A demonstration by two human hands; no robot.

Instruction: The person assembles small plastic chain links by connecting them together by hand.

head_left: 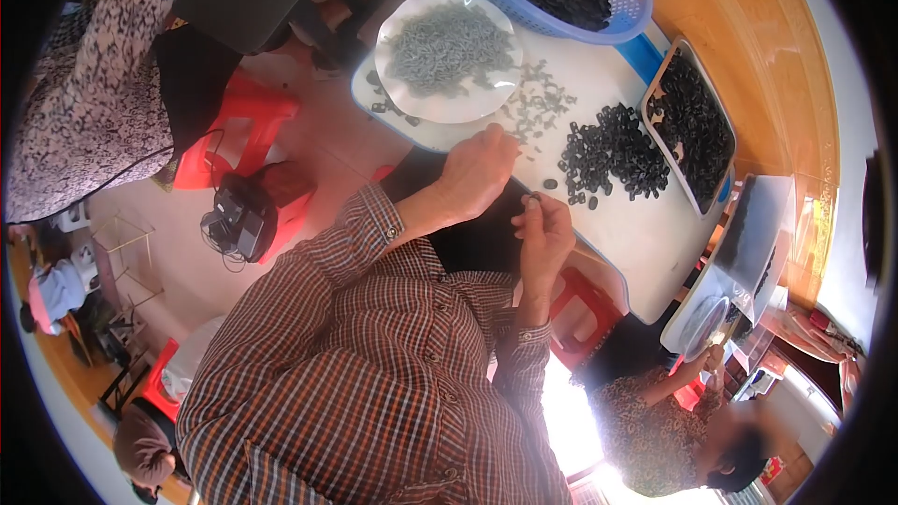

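My left hand [479, 171] is at the table's near edge with its fingers closed together, beside loose small translucent pieces [538, 98]. What its fingertips hold, if anything, is too small to make out. My right hand [544, 232] is slightly lower and to the right, thumb and finger pinched on a small black piece [535, 194]. A white wavy-rimmed plate [398, 98] heaped with thin translucent pieces [449, 47] lies beyond my left hand. To the right, a loose pile of small black pieces [613, 154] is spread on the white table [645, 257].
A blue plastic basket [627, 23] of black pieces stands at the back. A rectangular tray [645, 112] with more black pieces rests on the right edge. One person [655, 421] works at lower right, another [94, 103] at upper left. Red stools [267, 122] stand at left.
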